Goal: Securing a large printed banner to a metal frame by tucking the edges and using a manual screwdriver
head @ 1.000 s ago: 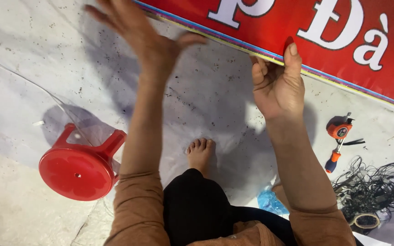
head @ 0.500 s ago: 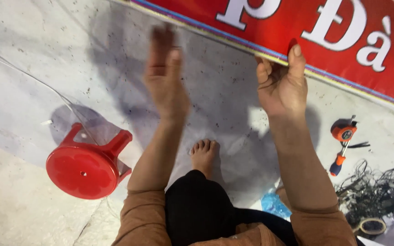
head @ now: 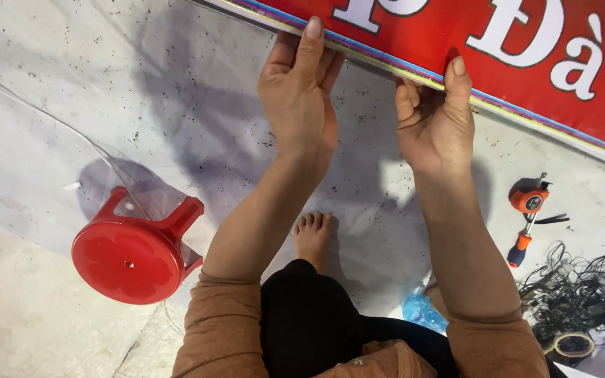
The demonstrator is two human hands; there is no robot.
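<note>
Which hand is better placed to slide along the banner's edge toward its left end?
Left, probably. The left hand grips the red banner at its striped edge on the side nearer that end, fingers hooked over it. The right hand also pinches the edge but would have to cross the left.

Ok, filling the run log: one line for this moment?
left hand: grips red banner edge | right hand: grips same edge | red stool: on floor
</note>
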